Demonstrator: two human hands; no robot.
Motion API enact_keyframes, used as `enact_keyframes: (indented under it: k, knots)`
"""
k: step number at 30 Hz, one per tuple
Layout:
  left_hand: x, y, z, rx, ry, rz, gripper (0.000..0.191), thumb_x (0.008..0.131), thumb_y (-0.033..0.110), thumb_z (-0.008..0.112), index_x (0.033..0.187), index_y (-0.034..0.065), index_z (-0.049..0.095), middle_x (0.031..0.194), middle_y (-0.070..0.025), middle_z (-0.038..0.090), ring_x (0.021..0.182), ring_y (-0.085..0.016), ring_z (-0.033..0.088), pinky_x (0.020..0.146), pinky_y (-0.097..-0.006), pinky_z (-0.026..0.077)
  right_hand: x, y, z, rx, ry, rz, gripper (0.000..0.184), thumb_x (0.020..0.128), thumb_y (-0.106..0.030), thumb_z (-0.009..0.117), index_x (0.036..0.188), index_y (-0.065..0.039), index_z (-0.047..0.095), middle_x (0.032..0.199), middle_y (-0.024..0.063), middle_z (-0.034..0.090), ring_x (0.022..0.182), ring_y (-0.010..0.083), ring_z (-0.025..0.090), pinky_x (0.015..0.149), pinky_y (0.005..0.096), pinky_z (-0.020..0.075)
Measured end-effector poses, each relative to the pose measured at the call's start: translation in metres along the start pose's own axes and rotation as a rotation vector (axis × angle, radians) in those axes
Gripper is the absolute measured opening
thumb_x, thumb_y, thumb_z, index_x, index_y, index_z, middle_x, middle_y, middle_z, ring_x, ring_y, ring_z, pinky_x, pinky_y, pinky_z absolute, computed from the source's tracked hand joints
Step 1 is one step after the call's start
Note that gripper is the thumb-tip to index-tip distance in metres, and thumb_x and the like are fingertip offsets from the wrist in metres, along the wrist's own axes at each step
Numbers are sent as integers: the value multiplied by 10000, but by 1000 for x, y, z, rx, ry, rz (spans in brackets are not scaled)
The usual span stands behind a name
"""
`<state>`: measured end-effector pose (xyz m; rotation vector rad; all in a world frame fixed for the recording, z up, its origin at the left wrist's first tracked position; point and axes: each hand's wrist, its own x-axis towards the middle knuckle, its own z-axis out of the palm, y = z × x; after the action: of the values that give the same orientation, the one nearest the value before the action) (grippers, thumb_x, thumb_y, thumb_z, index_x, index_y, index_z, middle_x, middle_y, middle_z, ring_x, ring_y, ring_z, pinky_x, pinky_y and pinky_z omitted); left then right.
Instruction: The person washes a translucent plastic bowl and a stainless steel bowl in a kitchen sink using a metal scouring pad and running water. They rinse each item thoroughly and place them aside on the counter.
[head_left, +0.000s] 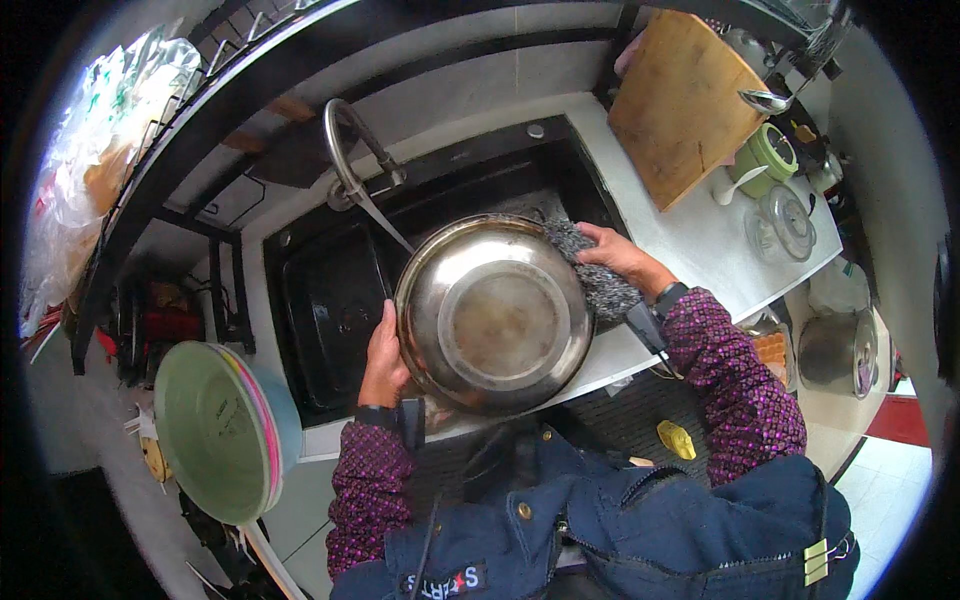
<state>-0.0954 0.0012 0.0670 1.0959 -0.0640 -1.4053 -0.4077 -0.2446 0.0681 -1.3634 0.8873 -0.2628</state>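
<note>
A round stainless steel basin (504, 319) is tilted over the front of the black sink (330, 300), its browned underside facing up at me. My left hand (385, 360) grips the basin's left rim, thumb up along the edge. In my right hand (622, 259) is a grey, fuzzy cleaning cloth (606, 289), pressed against the basin's upper right rim. Behind the basin, the curved metal faucet (352, 150) points its spout down toward the rim. Part of the sink's right bowl is hidden under the basin.
Stacked plastic basins (214, 431) hang at the left. On the right counter stand a wooden cutting board (682, 105), a green canister (765, 157), a white spoon (739, 185) and a clear lidded container (781, 225). A black rack (150, 202) crosses overhead. A steel pot (832, 352) sits lower right.
</note>
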Motion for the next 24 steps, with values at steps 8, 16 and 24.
enact_keyframes:
  k: [8, 16, 24]
  knots:
    - [-13, -14, -13, 29, 161, 75, 550, 973, 491, 377, 1194, 15, 539, 1106, -105, 622, 964, -218, 616, 827, -372, 523, -2, -17, 57, -549, 477, -517, 396, 700, -189, 737, 1039, -10, 636, 961, 145, 603, 916, 328, 587, 816, 355, 470]
    - [-18, -18, -19, 190, 184, 161, 506, 981, 475, 386, 1123, 23, 564, 999, -71, 633, 867, -165, 615, 720, -316, 520, -11, -52, 93, -621, 486, -411, 329, 725, -191, 688, 997, -12, 639, 1002, 153, 621, 963, 337, 570, 843, 395, 455]
    - [-23, -31, -10, 364, 31, 291, 390, 993, 403, 421, 925, 55, 583, 801, 2, 596, 694, -87, 545, 613, -253, 445, 1, -96, 149, -733, 324, -778, 246, 656, -112, 706, 886, -44, 653, 918, 121, 625, 935, 324, 578, 834, 410, 466]
